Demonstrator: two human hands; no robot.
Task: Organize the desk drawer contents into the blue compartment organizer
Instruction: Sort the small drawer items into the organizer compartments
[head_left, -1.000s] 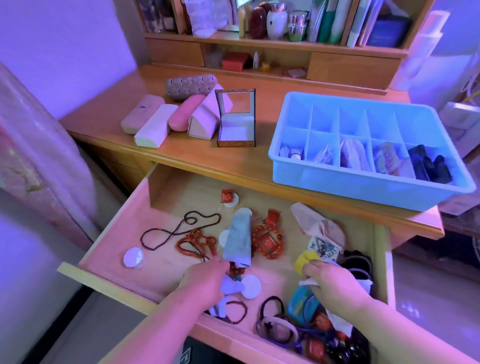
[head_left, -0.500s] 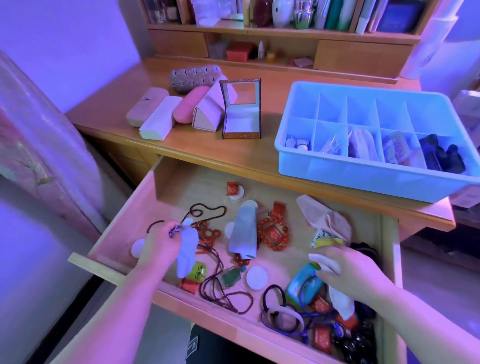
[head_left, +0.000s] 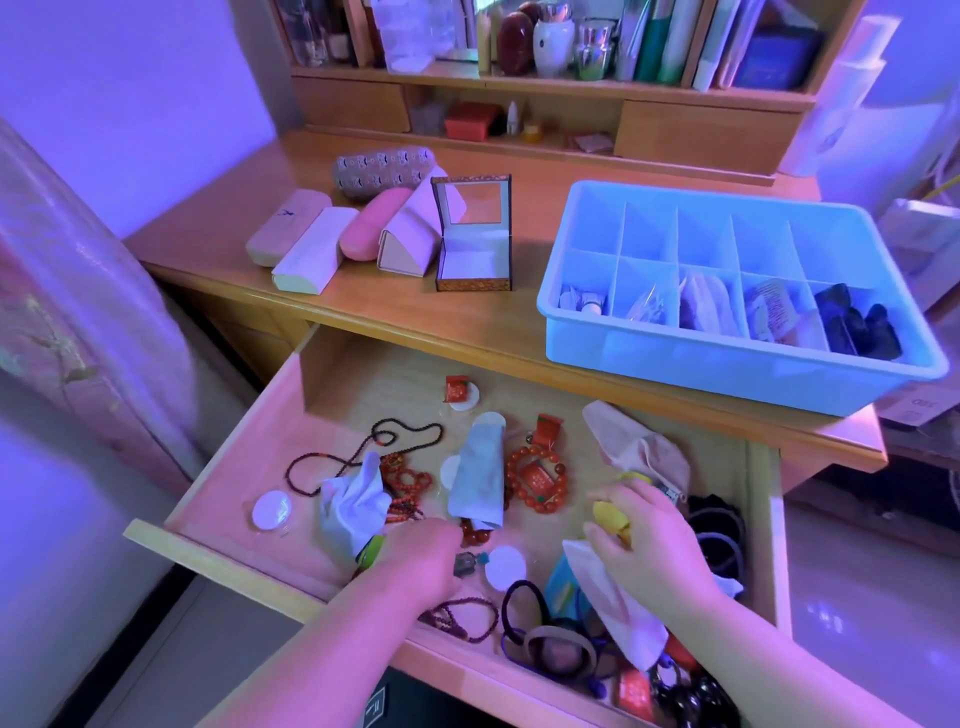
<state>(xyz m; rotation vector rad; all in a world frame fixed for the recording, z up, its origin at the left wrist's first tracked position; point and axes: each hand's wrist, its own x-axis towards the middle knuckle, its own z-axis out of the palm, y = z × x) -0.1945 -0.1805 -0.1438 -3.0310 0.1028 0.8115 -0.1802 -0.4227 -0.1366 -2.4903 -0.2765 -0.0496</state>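
Note:
The open wooden drawer (head_left: 223, 551) holds loose items: a dark bead necklace (head_left: 363, 449), a red bead bracelet (head_left: 535, 480), a grey-blue pouch (head_left: 478, 478), a beige pouch (head_left: 641, 452), black hair ties (head_left: 722, 530) and a crumpled white cloth (head_left: 350, 501). My left hand (head_left: 421, 564) reaches down at the drawer's front middle, beside a small dark charm (head_left: 467, 562); its fingers are hidden. My right hand (head_left: 652, 540) grips a yellow item (head_left: 613, 517), with a white pouch (head_left: 615, 603) under the palm. The blue compartment organizer (head_left: 727, 374) sits on the desk at the right, its front row filled.
Several glasses cases (head_left: 311, 249) and an open small jewel box (head_left: 472, 249) lie on the desk's left half. A shelf unit (head_left: 545, 88) with books and bottles stands behind. White round discs (head_left: 272, 510) lie in the drawer.
My left hand carried the white cloth to the left, let it go there and came back to the drawer's front middle. My right hand stayed at the right, holding the yellow item.

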